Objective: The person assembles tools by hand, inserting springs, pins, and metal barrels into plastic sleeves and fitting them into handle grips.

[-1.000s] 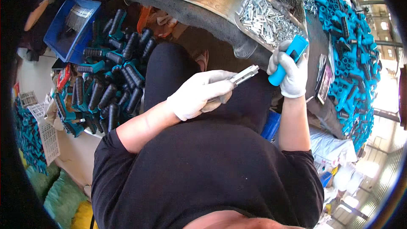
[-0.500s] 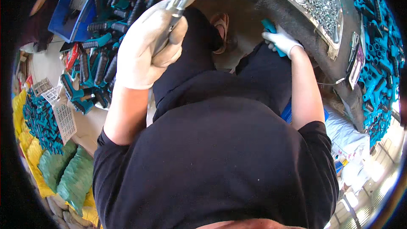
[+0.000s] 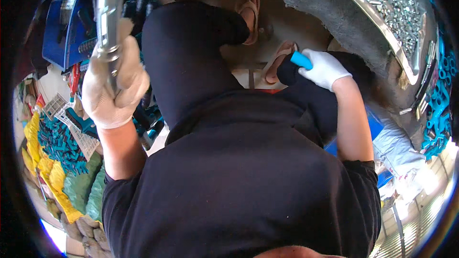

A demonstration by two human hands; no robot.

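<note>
Left fingers (image 3: 131, 56) around metal tool (image 3: 109, 19), right fingers (image 3: 314, 60) around blue piece (image 3: 300, 60)

Blk tee (image 3: 239, 177), short slvs (image 3: 361, 184). Blk trousers (image 3: 189, 48) fwd of tee; beige-ish sandals (image 3: 256, 24) farther fwd, prob. open type, view's poor. L glove (image 3: 101, 102) + R glove (image 3: 326, 70) white, wrist-length, fwd of tee.

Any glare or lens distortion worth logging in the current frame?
Head view: bright glare streaks the shiny silver metal cylinder in the white-gloved left hand; head view: light washes out part of the lower right; head view: the dark grey bench edge looks bowed, and corners go black.
</note>
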